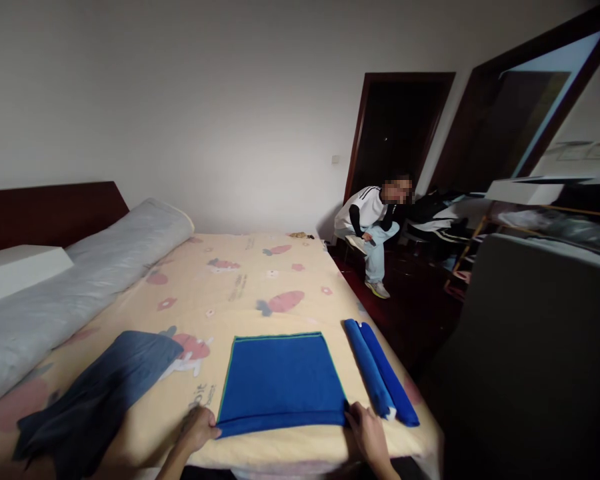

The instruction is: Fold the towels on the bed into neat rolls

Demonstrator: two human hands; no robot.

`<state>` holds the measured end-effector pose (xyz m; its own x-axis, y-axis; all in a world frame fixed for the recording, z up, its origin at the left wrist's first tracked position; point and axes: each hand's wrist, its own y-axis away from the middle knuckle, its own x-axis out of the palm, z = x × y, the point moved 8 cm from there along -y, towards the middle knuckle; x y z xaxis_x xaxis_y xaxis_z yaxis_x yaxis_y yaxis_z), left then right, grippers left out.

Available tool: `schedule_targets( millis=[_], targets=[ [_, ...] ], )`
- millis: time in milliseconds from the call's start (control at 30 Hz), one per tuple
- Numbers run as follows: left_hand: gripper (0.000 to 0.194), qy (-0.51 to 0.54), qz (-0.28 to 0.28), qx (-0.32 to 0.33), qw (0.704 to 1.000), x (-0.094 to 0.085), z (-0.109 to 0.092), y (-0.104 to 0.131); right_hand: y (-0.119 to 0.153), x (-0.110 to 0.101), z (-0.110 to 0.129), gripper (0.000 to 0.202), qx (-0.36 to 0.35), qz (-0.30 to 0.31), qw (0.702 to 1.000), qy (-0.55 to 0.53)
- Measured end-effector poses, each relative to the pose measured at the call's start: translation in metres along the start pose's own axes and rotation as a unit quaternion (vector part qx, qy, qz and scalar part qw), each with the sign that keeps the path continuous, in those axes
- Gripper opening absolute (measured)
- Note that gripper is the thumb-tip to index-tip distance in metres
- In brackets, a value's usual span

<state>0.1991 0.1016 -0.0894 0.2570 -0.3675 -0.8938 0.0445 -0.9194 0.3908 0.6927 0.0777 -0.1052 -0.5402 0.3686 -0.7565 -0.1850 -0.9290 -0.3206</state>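
Note:
A blue towel [283,377] with green edging lies flat on the bed, its near edge turned over in a narrow fold. My left hand [199,429] pinches the near left corner of that fold. At the near right corner my right hand [369,430] has its fingers closed on the cloth. To the right of the towel, two rolled blue towels [373,373] lie side by side along the bed's edge. A dark grey-blue cloth [115,387] is spread, crumpled at its near end, to the left of my left hand.
The bed [250,277] has a pale sheet with a carrot and rabbit print. A long grey roll [130,257] and a white box [23,267] lie by the headboard. A person [373,223] sits beyond the bed's right edge. A dark panel [535,360] stands at the right.

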Motion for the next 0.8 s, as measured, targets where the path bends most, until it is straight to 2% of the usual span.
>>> schedule_targets(
  millis=[167, 267, 367, 467, 533, 633, 800],
  targets=[
    [0.021, -0.033, 0.001, -0.027, 0.999, -0.007, 0.001, 0.004, 0.001, 0.002, -0.003, 0.023, -0.026, 0.027, 0.997, 0.064],
    [0.025, -0.068, -0.006, -0.042, 0.997, -0.013, -0.007, 0.009, 0.006, -0.004, 0.008, 0.021, -0.069, 0.0, 0.988, 0.139],
    [0.049, -0.108, -0.032, -0.035, 0.993, -0.018, -0.028, 0.014, 0.014, 0.0, 0.021, 0.025, -0.115, -0.033, 0.969, 0.217],
    [0.046, -0.135, -0.041, -0.001, 0.99, -0.013, -0.058, 0.02, 0.023, 0.015, 0.032, 0.041, -0.166, -0.053, 0.952, 0.253],
    [0.048, -0.144, -0.033, 0.014, 0.989, -0.006, -0.074, 0.024, 0.026, 0.023, 0.034, 0.047, -0.177, -0.07, 0.947, 0.258],
    [0.05, -0.153, -0.021, 0.02, 0.988, -0.002, -0.083, 0.029, 0.028, 0.023, 0.028, 0.045, -0.157, -0.077, 0.954, 0.244],
    [0.054, -0.157, -0.013, 0.029, 0.987, -0.006, -0.083, 0.034, 0.032, 0.008, 0.028, 0.024, -0.129, -0.013, 0.978, 0.162]
  ],
)
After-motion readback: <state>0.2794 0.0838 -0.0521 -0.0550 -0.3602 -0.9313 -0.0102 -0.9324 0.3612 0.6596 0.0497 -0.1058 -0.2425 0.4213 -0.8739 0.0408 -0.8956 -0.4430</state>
